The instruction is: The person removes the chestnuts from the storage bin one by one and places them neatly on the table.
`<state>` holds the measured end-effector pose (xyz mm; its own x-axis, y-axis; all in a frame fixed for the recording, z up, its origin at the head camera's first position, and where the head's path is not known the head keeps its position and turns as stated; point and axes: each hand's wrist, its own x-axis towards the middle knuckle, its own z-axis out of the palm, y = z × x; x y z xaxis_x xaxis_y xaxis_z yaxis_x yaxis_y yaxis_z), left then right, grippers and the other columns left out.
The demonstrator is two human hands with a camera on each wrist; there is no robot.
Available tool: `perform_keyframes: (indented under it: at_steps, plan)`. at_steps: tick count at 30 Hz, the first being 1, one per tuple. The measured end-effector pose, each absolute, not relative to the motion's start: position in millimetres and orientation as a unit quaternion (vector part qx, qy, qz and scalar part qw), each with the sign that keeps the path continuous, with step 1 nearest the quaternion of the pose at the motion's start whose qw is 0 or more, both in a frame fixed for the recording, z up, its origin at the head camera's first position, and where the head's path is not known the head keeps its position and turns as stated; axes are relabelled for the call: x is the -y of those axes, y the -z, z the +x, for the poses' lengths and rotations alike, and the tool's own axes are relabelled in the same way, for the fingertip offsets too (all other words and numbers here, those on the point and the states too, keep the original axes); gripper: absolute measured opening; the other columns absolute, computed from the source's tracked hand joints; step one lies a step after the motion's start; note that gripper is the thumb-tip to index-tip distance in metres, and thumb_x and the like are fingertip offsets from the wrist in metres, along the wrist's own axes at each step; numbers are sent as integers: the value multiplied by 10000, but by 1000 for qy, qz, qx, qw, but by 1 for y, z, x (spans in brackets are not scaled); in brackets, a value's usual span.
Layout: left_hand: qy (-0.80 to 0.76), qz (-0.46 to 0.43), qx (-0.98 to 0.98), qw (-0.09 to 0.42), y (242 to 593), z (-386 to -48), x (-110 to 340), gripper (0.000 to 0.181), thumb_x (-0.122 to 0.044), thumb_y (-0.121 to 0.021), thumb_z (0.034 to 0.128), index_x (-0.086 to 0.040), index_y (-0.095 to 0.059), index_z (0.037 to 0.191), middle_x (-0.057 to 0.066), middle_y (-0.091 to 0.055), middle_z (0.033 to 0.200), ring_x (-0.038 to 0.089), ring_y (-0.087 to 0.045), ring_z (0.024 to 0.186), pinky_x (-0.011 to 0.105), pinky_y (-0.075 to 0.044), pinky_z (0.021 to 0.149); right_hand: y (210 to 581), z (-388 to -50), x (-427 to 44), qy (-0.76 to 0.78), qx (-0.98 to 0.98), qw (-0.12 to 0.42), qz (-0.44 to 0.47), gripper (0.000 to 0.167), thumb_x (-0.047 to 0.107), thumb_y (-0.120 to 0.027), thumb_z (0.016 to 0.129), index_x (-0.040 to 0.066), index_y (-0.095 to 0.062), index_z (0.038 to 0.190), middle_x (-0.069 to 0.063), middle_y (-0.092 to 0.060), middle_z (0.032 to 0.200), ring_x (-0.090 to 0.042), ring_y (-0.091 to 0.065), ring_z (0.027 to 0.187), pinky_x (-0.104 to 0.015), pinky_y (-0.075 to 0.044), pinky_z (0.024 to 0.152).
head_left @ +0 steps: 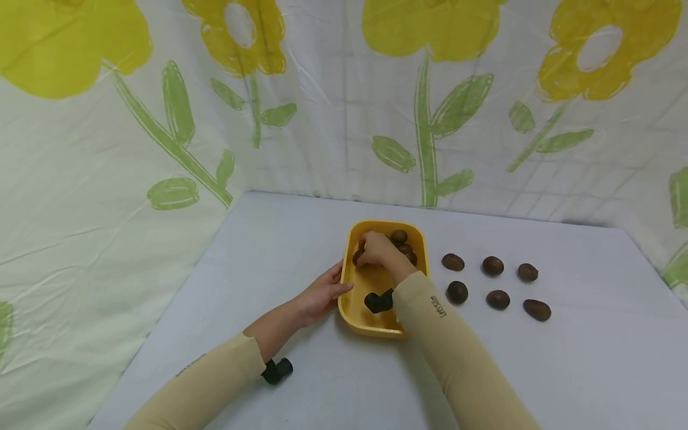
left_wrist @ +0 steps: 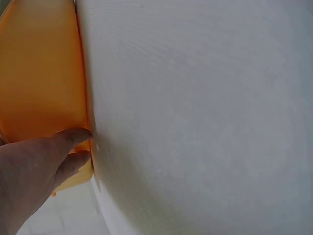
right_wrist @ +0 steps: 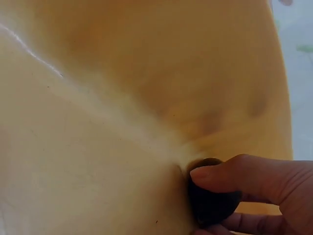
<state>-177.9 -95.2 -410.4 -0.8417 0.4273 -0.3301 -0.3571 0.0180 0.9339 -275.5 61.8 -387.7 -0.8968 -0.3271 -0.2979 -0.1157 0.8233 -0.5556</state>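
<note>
From the head, the tray (head_left: 371, 282) runs lengthwise near to far, the left hand (head_left: 321, 294) gripping its left wall, thumb over the rim, the right hand (head_left: 378, 248) inside its far left part. From the left wrist, nearly straight fingers (left_wrist: 73, 136) touch the tray's outer wall. From the right wrist, thumb and fingers pinch a nut (right_wrist: 215, 205) by the tray's wall, its visible long axis roughly upright.

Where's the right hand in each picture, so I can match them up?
Head: near centre, the right hand is inside the yellow container.
Left wrist: not in it.
Right wrist: lower right, pinching a dark rounded object.
Shared landmark: the yellow container, at the left edge in the left-wrist view and filling most of the right-wrist view.
</note>
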Motion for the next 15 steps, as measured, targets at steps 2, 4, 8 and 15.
perform_keyframes:
  at_steps: [2, 4, 8, 15]
  plan:
    - [-699, 27, -658, 279, 411, -178, 95, 642, -109, -437, 978, -197, -92, 1512, 34, -165, 1570, 263, -355, 1361, 450, -307, 1108, 387, -275, -62, 263, -938, 186, -126, 284, 163, -761, 755, 36, -581, 935, -53, -546, 786, -196, -518, 736, -238, -423, 611]
    - [-698, 25, -659, 278, 411, -178, 96, 642, -108, -439, 977, -199, -96, 1512, 32, -170, 1569, 263, -361, 1357, 448, -312, 1106, 386, -275, -62, 257, -940, 177, -138, 264, 172, -762, 753, 33, -587, 895, -42, -531, 753, -187, -508, 711, -235, -410, 592]
    - [-699, 26, -659, 276, 410, -177, 96, 643, -98, -436, 975, -188, -93, 1512, 41, -165, 1570, 274, -354, 1360, 457, -315, 1103, 379, -272, -66, 273, -935, 171, -149, 237, 188, -756, 751, 33, -614, 861, -45, -546, 740, -179, -509, 677, -242, -429, 567]
    - [-697, 31, -660, 279, 411, -178, 96, 649, -102, -437, 974, -188, -85, 1512, 31, -155, 1572, 265, -329, 1375, 461, -301, 1110, 368, -268, -87, 297, -930, 161, -146, 335, 216, -742, 754, 15, -640, 1002, -115, -645, 969, -202, -578, 770, -294, -513, 677]
